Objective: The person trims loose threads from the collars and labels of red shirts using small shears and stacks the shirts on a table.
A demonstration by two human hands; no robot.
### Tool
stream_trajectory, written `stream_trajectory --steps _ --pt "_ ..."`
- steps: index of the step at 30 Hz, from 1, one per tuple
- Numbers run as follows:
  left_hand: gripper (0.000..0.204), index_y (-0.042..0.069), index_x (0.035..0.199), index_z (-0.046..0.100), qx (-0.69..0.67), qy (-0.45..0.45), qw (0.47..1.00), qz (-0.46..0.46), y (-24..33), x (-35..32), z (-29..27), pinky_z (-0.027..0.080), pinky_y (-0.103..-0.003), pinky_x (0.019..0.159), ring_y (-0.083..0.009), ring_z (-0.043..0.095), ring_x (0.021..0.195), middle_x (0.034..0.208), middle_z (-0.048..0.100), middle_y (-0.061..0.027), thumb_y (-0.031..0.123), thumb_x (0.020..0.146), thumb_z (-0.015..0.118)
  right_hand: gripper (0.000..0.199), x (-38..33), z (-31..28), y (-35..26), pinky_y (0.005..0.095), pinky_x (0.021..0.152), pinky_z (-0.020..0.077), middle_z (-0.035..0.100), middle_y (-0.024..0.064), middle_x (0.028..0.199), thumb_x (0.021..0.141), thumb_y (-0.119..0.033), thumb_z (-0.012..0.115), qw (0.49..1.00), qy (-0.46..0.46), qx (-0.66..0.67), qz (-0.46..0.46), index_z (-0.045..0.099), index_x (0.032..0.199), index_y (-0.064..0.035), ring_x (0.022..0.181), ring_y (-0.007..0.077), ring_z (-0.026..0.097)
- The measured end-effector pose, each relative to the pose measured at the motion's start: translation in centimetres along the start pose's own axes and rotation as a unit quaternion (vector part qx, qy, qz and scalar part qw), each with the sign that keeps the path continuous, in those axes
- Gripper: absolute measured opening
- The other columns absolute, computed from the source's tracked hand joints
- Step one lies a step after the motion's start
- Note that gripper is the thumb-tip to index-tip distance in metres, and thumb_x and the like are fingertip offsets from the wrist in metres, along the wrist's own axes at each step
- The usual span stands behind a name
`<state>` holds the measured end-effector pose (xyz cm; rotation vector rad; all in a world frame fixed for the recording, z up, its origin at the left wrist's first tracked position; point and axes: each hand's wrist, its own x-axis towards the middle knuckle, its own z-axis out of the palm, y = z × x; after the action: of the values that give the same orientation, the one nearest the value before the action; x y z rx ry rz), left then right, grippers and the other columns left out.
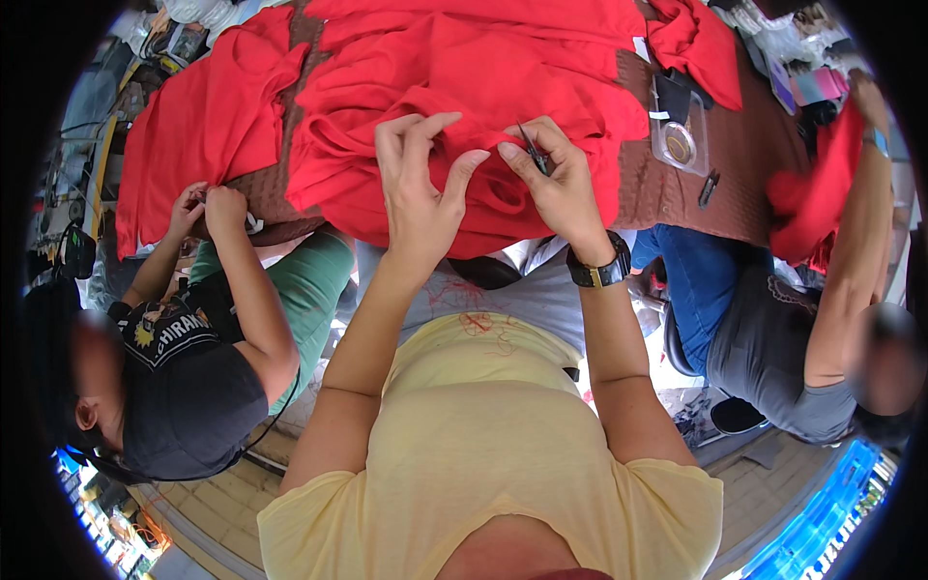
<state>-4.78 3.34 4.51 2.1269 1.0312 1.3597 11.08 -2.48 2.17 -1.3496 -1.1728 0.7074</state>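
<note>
Red garments lie in a loose heap on the table in front of me. Just over the near part of the heap, my left hand is raised with its fingers bent and its thumb apart, nothing visible between them. My right hand is closed on small black thread snips, whose thin blades point up and away from me. The snips are clear of the cloth folds as far as I can see. A black watch sits on my right wrist.
Brown cloth covers the table. To the right are a clear plastic box and a small black tool. Co-workers sit on both sides; the right one lifts red fabric, and more red cloth lies left. Red threads cling to my lap.
</note>
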Motion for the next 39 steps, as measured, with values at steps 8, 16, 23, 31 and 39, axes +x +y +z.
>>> stream_trajectory --steps 8,16,23,31,39 --pt "0.007 -0.003 0.096 0.060 -0.173 -0.086 0.978 -0.079 -2.9 0.8 1.1 0.046 -0.030 0.078 -0.0203 0.057 0.083 0.089 0.057 -0.0082 0.004 0.096 0.063 0.019 -0.2 0.0 -0.6 0.0271 0.070 0.0427 0.056 0.0045 0.089 0.092 -0.012 0.073 0.999 0.000 -0.032 -0.010 0.071 0.106 0.0008 0.077 0.0135 0.052" --pt "0.010 -0.001 0.092 0.058 -0.057 -0.062 0.996 -0.009 -0.5 -0.9 -0.7 0.046 -0.032 0.077 -0.0237 0.055 0.078 0.086 0.056 -0.0103 0.006 0.096 0.063 0.018 -0.8 0.3 -1.4 0.0279 0.071 0.0482 0.058 0.0061 0.091 0.085 -0.002 0.076 0.990 0.063 -0.100 -0.078 0.071 0.102 0.0013 0.081 0.0154 0.061" --pt "0.013 0.001 0.092 0.058 -0.331 -0.086 0.914 -0.216 -2.6 -1.9 -0.5 0.043 -0.024 0.078 -0.0094 0.050 0.084 0.091 0.055 -0.0005 0.009 0.102 0.060 0.012 -1.1 0.3 -1.5 0.0272 0.070 0.0475 0.061 0.0065 0.090 0.086 0.001 0.074 0.997 0.043 -0.042 -0.057 0.070 0.097 0.0012 0.079 0.0146 0.060" --pt "0.026 0.002 0.105 0.061 -0.098 -0.070 0.992 -0.032 -0.8 -1.8 -0.1 0.046 -0.028 0.077 -0.0162 0.056 0.084 0.093 0.061 -0.0056 0.006 0.085 0.078 0.012 -1.0 0.3 -1.3 0.0272 0.070 0.0463 0.062 0.0069 0.089 0.089 -0.002 0.072 0.997 0.044 -0.041 -0.038 0.071 0.100 0.0008 0.079 0.0147 0.059" --pt "0.016 0.000 0.104 0.060 -0.093 -0.088 0.992 -0.025 -1.2 -1.5 0.7 0.049 -0.028 0.079 -0.0149 0.060 0.087 0.093 0.063 -0.0071 0.006 0.093 0.071 0.017 -1.3 0.5 -1.4 0.0293 0.076 0.0503 0.061 0.0098 0.094 0.086 0.006 0.069 0.996 0.031 -0.053 -0.058 0.070 0.103 0.0037 0.084 0.0192 0.063"
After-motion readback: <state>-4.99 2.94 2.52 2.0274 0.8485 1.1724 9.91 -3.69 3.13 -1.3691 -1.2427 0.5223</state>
